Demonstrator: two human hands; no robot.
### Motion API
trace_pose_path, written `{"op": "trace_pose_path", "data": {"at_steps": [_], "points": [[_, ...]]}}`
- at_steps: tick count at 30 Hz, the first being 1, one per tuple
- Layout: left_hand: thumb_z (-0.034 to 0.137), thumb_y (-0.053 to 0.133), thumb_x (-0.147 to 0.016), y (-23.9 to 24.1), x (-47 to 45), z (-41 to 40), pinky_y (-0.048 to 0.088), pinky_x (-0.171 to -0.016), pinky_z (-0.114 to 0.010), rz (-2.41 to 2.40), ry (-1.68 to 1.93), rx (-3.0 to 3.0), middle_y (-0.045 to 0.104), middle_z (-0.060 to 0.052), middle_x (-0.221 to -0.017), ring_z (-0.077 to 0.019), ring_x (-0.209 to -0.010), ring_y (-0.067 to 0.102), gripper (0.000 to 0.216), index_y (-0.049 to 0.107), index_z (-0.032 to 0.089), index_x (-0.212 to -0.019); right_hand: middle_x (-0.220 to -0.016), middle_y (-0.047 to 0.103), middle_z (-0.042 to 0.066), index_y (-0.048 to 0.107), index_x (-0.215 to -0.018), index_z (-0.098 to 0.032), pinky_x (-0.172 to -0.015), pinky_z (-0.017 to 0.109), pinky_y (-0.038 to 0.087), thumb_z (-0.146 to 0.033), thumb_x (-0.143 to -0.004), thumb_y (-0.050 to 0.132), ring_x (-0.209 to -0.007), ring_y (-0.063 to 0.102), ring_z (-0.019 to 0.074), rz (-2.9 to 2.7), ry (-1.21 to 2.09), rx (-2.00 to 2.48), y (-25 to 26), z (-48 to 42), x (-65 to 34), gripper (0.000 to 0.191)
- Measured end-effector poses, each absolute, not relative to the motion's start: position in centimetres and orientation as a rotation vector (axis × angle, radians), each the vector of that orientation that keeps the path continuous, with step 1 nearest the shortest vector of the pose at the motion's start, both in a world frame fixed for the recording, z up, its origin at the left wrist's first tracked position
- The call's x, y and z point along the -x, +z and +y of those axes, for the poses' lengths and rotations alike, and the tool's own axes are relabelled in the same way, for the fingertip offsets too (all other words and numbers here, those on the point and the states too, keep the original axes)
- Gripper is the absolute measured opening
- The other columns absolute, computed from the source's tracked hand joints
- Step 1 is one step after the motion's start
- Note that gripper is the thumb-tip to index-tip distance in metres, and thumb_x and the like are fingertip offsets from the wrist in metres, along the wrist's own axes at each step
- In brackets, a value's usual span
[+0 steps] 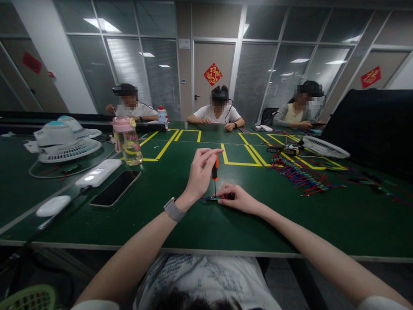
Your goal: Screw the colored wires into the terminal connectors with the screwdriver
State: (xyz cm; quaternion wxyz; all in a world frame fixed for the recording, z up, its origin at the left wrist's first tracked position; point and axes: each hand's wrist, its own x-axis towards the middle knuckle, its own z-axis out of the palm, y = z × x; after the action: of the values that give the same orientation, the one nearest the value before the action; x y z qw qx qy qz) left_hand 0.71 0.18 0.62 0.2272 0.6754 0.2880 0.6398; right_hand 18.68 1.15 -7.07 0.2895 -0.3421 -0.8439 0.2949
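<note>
Fingers (208, 153) of the left hand (198, 175) pinched round the orange-handled screwdriver (215, 167), upright at frame centre, tip down on the small circuit board (212, 198); right hand (240, 200) curled shut on that board, pinning it to the green bench (195, 227)

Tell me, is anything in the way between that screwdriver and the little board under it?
Nothing visible. The left hand holds the screwdriver upright, tip at the small board; the right hand holds that board from the side.
</note>
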Motion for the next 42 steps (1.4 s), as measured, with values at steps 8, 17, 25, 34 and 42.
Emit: {"op": "trace_pose_path", "data": {"at_steps": [8, 17, 25, 34, 42], "points": [[0.026, 0.055, -0.090, 0.86, -1.06, -0.10, 0.057, -0.083, -0.031, 0.628, 1.659, -1.674, 0.068, -0.010, -0.112, -0.0189, -0.094, 0.068, 0.026, 0.068, 0.016, -0.109, -0.082, 0.057, 0.004, 0.075, -0.102, -0.015, -0.066, 0.027, 0.043, -0.031, -0.083, 0.067, -0.072, 0.052, 0.0144, -2.246, 0.797, 0.927, -6.84, 1.01, -18.63, 0.027], [0.026, 0.063, -0.085, 0.59, -0.93, -0.09, 0.052, -0.072, -0.022, 0.767, 1.803, -1.860, 0.058, -0.004, -0.093, -0.0128, -0.085, 0.060, 0.014, 0.074, 0.021, -0.093, -0.083, 0.059, 0.005, 0.075, -0.103, -0.017, -0.068, 0.028, 0.044, -0.032, -0.084, 0.066, -0.075, 0.054, 0.0152, -2.262, 0.779, 0.924, -6.85, 1.01, -18.66, 0.027], [0.027, 0.049, -0.092, 0.74, -1.10, -0.06, 0.058, -0.084, -0.034, 0.593, 1.671, -1.658, 0.066, -0.010, -0.120, -0.0214, -0.104, 0.066, 0.028, 0.068, 0.018, -0.111, -0.084, 0.060, 0.005, 0.075, -0.103, -0.016, -0.070, 0.029, 0.045, -0.031, -0.083, 0.066, -0.076, 0.055, 0.0155, -2.259, 0.767, 0.918, -6.96, 1.09, -18.68, 0.026], [0.023, 0.068, -0.081, 0.80, -1.14, -0.34, 0.055, -0.077, -0.026, 0.728, 1.766, -1.739, 0.070, -0.006, -0.095, -0.0150, -0.085, 0.067, 0.017, 0.070, 0.016, -0.096, -0.086, 0.062, 0.006, 0.075, -0.103, -0.017, -0.071, 0.029, 0.046, -0.035, -0.083, 0.067, -0.078, 0.057, 0.0161, -2.262, 0.761, 0.927, -7.05, 1.13, -18.65, 0.028], [0.025, 0.048, -0.093, 0.45, -0.84, 0.09, 0.051, -0.086, -0.027, 0.730, 1.753, -1.843, 0.063, -0.007, -0.110, -0.0162, -0.101, 0.061, 0.026, 0.071, 0.021, -0.105, -0.086, 0.061, 0.006, 0.075, -0.103, -0.017, -0.071, 0.029, 0.046, -0.034, -0.084, 0.067, -0.078, 0.056, 0.0162, -2.265, 0.767, 0.928, -6.83, 0.99, -18.63, 0.027]]}}
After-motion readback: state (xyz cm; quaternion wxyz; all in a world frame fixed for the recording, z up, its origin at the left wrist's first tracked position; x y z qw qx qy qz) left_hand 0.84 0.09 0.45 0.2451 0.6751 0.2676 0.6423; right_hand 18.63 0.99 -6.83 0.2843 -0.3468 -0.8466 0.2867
